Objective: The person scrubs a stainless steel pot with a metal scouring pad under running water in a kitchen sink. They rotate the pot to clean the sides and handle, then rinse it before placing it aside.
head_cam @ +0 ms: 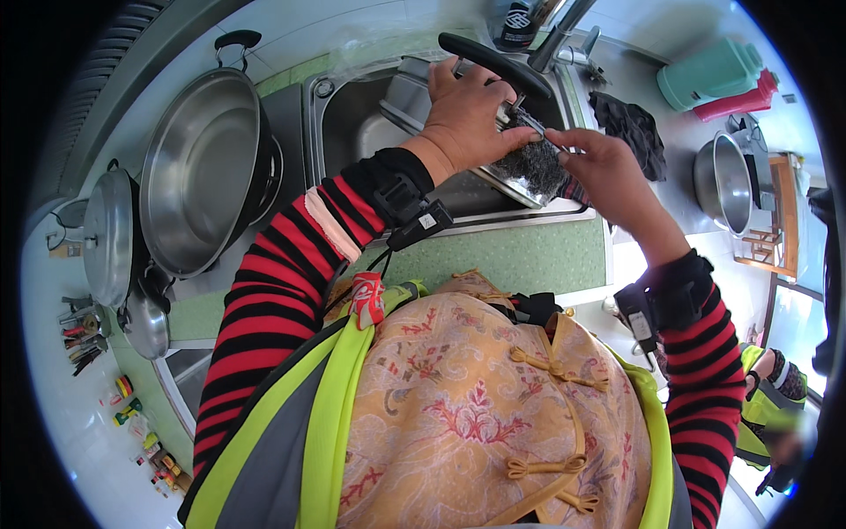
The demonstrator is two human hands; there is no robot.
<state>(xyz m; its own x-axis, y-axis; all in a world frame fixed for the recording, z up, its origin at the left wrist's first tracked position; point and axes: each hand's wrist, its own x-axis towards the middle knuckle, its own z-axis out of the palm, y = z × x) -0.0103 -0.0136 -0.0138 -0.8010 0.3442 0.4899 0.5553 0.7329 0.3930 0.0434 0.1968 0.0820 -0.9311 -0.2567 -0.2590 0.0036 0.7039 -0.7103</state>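
Over the stainless steel sink (370, 125), my left hand (469, 116) grips a metal piece with a curved black handle (496, 64); most of the metal is hidden behind the fingers. My right hand (605, 168) pinches a thin metal strip (534, 123) between thumb and fingertips, close to my left thumb. A dark grey mass of steel wool (529, 165) hangs just below the fingertips. Behind my left hand, a rectangular metal container (404, 96) leans tilted in the sink. What joins the strip to the handled piece cannot be made out.
A faucet (558, 43) rises behind the sink. A large two-handled steel wok (201, 172) and a lidded pot (109, 238) stand left. On the right are a dark cloth (628, 132), a green thermos jug (710, 74) and a steel basin (724, 182). Another person (767, 403) is at far right.
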